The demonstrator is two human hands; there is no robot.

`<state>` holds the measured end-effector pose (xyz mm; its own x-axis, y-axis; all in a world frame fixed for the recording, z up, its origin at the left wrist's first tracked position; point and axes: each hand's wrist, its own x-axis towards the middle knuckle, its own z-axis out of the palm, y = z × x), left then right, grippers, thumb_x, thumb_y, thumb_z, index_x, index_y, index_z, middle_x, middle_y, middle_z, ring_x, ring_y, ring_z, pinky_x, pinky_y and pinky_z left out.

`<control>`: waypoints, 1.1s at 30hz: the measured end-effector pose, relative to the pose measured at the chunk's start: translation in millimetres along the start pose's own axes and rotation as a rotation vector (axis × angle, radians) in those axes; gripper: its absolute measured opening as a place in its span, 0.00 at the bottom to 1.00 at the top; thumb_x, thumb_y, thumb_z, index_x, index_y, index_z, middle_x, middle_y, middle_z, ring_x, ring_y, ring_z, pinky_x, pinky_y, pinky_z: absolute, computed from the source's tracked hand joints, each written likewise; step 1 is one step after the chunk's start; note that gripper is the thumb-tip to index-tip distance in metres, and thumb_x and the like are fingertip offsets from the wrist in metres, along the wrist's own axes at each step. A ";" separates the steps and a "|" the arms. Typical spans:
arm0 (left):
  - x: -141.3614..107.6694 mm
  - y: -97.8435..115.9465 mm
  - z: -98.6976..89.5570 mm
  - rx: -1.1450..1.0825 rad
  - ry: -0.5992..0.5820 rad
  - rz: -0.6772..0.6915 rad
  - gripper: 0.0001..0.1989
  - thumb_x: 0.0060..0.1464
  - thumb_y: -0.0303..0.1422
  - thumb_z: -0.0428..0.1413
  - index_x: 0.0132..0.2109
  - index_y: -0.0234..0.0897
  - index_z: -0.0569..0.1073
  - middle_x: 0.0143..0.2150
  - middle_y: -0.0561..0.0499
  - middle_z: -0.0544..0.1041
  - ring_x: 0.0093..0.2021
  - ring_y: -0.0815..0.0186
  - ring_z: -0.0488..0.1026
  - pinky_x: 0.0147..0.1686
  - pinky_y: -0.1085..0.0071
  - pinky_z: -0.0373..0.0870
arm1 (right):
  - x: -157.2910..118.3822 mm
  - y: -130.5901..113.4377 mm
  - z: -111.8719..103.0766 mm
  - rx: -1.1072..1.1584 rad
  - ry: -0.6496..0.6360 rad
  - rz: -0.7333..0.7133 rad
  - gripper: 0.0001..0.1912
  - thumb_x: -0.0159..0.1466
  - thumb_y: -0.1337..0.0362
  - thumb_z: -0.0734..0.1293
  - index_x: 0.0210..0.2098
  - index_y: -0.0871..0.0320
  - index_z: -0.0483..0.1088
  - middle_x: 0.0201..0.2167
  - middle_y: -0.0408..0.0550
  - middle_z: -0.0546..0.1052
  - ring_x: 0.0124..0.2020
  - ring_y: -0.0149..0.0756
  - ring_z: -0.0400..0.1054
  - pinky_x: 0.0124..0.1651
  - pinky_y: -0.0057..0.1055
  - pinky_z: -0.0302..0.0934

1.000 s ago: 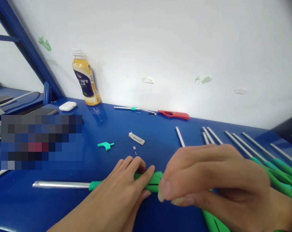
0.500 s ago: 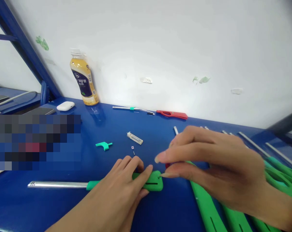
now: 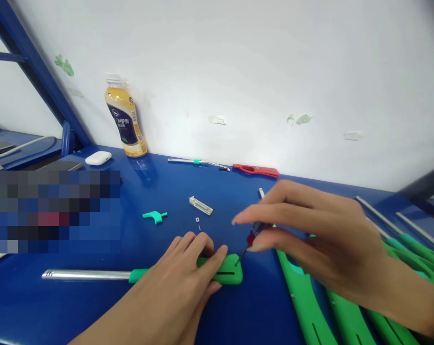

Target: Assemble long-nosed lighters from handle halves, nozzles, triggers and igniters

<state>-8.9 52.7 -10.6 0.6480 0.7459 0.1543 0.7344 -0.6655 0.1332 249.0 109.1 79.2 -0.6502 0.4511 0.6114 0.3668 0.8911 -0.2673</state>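
In the head view, the lighter (image 3: 231, 275) lies flat on the table (image 3: 130, 230), its tube (image 3: 87, 274) toward our left. Our left hand (image 3: 181, 275) is closed over its handle, pressing it down. Our right hand (image 3: 321, 235) pinches a screwdriver (image 3: 251, 238), tip at the lighter's end. Beyond the lighter lie a trigger (image 3: 155, 217) and a tank (image 3: 201, 206); more lighters (image 3: 306, 297) lie right of it. We judge it light, stiff and smooth, apt to skid or roll, so best gripped across the handle, close to the tip.
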 end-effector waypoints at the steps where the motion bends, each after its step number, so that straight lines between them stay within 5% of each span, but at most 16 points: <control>1: -0.8 0.5 -0.7 -0.010 0.002 -0.008 0.28 0.76 0.29 0.47 0.78 0.37 0.65 0.63 0.36 0.78 0.64 0.43 0.79 0.63 0.37 0.80 | -0.1 -0.3 -2.2 0.051 -0.063 0.019 0.14 0.79 0.68 0.69 0.62 0.56 0.79 0.49 0.44 0.84 0.44 0.24 0.80 0.48 0.16 0.71; 4: -3.5 1.4 -2.7 -0.036 0.011 -0.019 0.26 0.75 0.28 0.48 0.75 0.38 0.69 0.63 0.37 0.78 0.65 0.42 0.78 0.65 0.35 0.78 | 0.4 -3.5 -5.4 0.197 -0.182 0.074 0.27 0.77 0.78 0.62 0.68 0.51 0.75 0.58 0.38 0.86 0.55 0.25 0.81 0.57 0.16 0.71; 8: -2.6 3.2 -5.2 -0.047 -0.009 -0.013 0.26 0.75 0.29 0.49 0.76 0.36 0.68 0.62 0.36 0.78 0.64 0.40 0.79 0.63 0.34 0.79 | -0.6 -7.8 0.7 -0.056 -0.027 0.021 0.07 0.79 0.64 0.70 0.50 0.51 0.82 0.39 0.40 0.83 0.32 0.26 0.77 0.37 0.19 0.70; 10: 0.6 5.1 -7.9 -0.053 -0.022 -0.027 0.26 0.75 0.28 0.49 0.76 0.36 0.68 0.62 0.35 0.78 0.63 0.41 0.79 0.63 0.34 0.80 | -2.6 -8.9 2.9 -0.235 0.017 -0.022 0.12 0.80 0.56 0.67 0.48 0.53 0.82 0.33 0.43 0.78 0.27 0.29 0.71 0.34 0.24 0.70; 13: 5.3 7.9 -13.4 -0.055 -0.057 -0.048 0.25 0.75 0.28 0.48 0.75 0.37 0.69 0.63 0.36 0.77 0.63 0.43 0.78 0.66 0.35 0.77 | -6.2 -9.2 1.0 -0.137 -0.095 -0.028 0.16 0.82 0.63 0.62 0.64 0.54 0.77 0.50 0.51 0.83 0.45 0.35 0.81 0.49 0.26 0.75; 16: 6.1 8.6 -18.2 -0.056 -0.076 -0.040 0.24 0.75 0.28 0.47 0.73 0.35 0.70 0.62 0.36 0.77 0.63 0.43 0.78 0.67 0.35 0.76 | -8.1 -8.2 -0.3 0.065 -0.193 0.013 0.28 0.75 0.75 0.61 0.67 0.44 0.74 0.64 0.40 0.81 0.57 0.29 0.81 0.57 0.20 0.72; 20: 2.6 7.9 -19.7 -0.048 -0.095 -0.047 0.25 0.75 0.27 0.48 0.74 0.35 0.69 0.62 0.36 0.77 0.64 0.42 0.79 0.68 0.32 0.74 | -6.7 -6.9 4.9 -0.118 -0.038 -0.014 0.13 0.82 0.64 0.64 0.55 0.44 0.79 0.40 0.37 0.83 0.30 0.24 0.77 0.34 0.16 0.70; 22: 1.3 7.9 -18.6 -0.046 -0.098 -0.049 0.26 0.75 0.27 0.49 0.75 0.34 0.68 0.64 0.35 0.76 0.65 0.41 0.78 0.69 0.33 0.74 | -7.1 -6.9 6.5 -0.186 -0.024 -0.022 0.12 0.82 0.56 0.64 0.57 0.47 0.80 0.37 0.39 0.82 0.26 0.24 0.75 0.30 0.17 0.69; 24: 1.0 8.1 -17.5 -0.045 -0.084 -0.046 0.26 0.75 0.28 0.49 0.76 0.34 0.68 0.65 0.34 0.76 0.67 0.40 0.77 0.68 0.32 0.74 | -9.4 -8.0 6.5 -0.077 -0.073 0.003 0.17 0.83 0.59 0.64 0.67 0.48 0.76 0.51 0.45 0.85 0.41 0.28 0.83 0.43 0.17 0.75; 27: 2.6 8.4 -17.1 -0.074 -0.055 -0.041 0.24 0.75 0.29 0.49 0.73 0.36 0.71 0.63 0.34 0.77 0.66 0.40 0.77 0.68 0.33 0.75 | -11.7 -11.2 6.4 0.153 -0.134 0.058 0.29 0.77 0.72 0.63 0.74 0.45 0.70 0.66 0.43 0.82 0.61 0.35 0.81 0.62 0.26 0.75; 30: 4.2 8.0 -17.4 -0.102 -0.040 -0.044 0.23 0.75 0.28 0.49 0.71 0.38 0.73 0.62 0.37 0.78 0.65 0.43 0.78 0.67 0.36 0.76 | -6.6 -14.1 7.8 0.138 -0.082 0.077 0.25 0.74 0.75 0.64 0.62 0.43 0.79 0.51 0.37 0.88 0.46 0.29 0.85 0.50 0.19 0.77; 33: 3.6 7.4 -16.4 -0.080 -0.055 -0.045 0.25 0.75 0.28 0.49 0.74 0.36 0.70 0.63 0.35 0.77 0.64 0.42 0.78 0.66 0.34 0.77 | 0.8 -14.0 7.4 -0.021 0.001 0.085 0.08 0.76 0.64 0.73 0.51 0.46 0.83 0.37 0.37 0.85 0.31 0.27 0.80 0.37 0.19 0.75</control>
<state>-4.4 50.0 7.0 0.6262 0.7742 0.0923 0.7462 -0.6294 0.2168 238.3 97.3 77.9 -0.6152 0.5249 0.5882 0.4343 0.8484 -0.3027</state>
